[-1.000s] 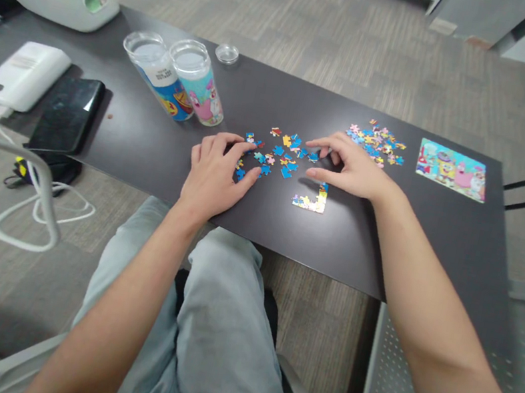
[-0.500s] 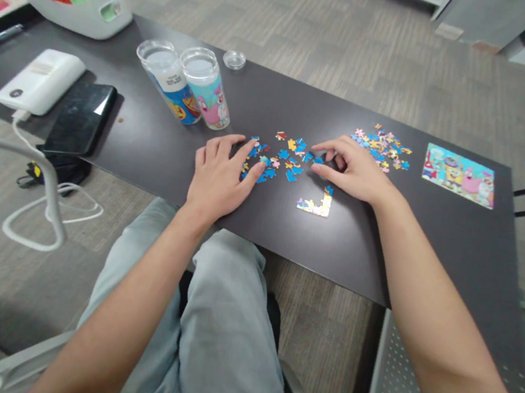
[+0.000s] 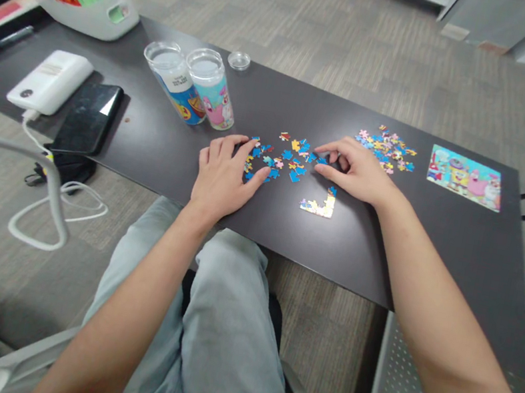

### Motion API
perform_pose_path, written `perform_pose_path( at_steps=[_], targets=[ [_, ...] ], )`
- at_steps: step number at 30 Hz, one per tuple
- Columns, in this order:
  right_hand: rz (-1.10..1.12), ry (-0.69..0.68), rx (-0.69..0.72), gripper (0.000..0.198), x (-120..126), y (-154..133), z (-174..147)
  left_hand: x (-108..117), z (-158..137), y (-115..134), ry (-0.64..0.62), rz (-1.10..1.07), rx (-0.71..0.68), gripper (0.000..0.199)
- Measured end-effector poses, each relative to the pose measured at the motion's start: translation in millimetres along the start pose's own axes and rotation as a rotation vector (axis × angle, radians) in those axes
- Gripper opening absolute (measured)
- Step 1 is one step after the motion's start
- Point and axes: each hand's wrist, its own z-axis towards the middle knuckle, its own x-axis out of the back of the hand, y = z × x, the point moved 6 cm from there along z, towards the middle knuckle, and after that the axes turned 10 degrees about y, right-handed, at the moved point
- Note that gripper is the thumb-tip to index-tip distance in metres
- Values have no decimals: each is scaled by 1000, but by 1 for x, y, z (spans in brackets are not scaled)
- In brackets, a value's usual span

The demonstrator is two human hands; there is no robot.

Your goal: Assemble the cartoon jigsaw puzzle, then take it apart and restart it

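Note:
Loose jigsaw pieces, mostly blue with some yellow and red, lie scattered between my two hands. My left hand rests at the left edge of this pile, fingers spread, its index finger and thumb by the nearest pieces. At the right edge is my right hand, thumb and index finger apart beside a small blue piece, the other fingers curled. Below it, several joined pieces form an L-shaped corner, mostly yellow. A second pile of pieces lies behind my right hand, which partly hides it.
A cartoon picture card lies at the table's right. Two clear-topped cartoon tubes and a round lid stand at the back left. Further left are a black phone, a white power bank and a white basket.
The whole view has shifted slightly, so everything appears a little further right. Both hands keep almost the same pose beside the pieces.

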Motion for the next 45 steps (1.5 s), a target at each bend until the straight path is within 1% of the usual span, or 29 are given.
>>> perform_pose_path(
  at_steps=[4,8,13,16,20,23,26,31,35,38,41,43,45],
  targets=[
    [-11,-3,2,58,0,-1,1,-1,3,-6,41,-48,47,57],
    [-26,-9,3,57,0,-2,1,-3,6,-21,106,-109,108,51],
    [-16,4,20,50,1,-2,0,-2,7,-32,146,-183,90,43],
    [-13,-6,16,49,1,0,-1,-1,6,-28,134,-175,68,39],
    [3,12,37,46,0,2,-1,1,5,-20,101,-101,91,30],
    [19,19,40,47,-1,3,-1,2,4,-15,92,-95,92,23],
    [21,26,38,47,-1,4,-1,3,4,-13,93,-97,88,19],
    [19,11,26,46,-1,2,-1,1,5,-13,99,-91,95,16],
    [9,-7,2,51,-1,1,0,0,8,-14,85,-66,97,23],
    [11,-9,-9,59,-1,1,0,-1,18,-9,61,-70,56,29],
    [30,-7,0,69,-1,0,1,-3,39,3,86,-156,-31,35],
    [49,7,14,75,-1,1,1,-10,56,9,108,-168,-74,35],
    [60,27,27,78,-1,1,2,-23,73,11,97,-119,-100,33]
  ],
)
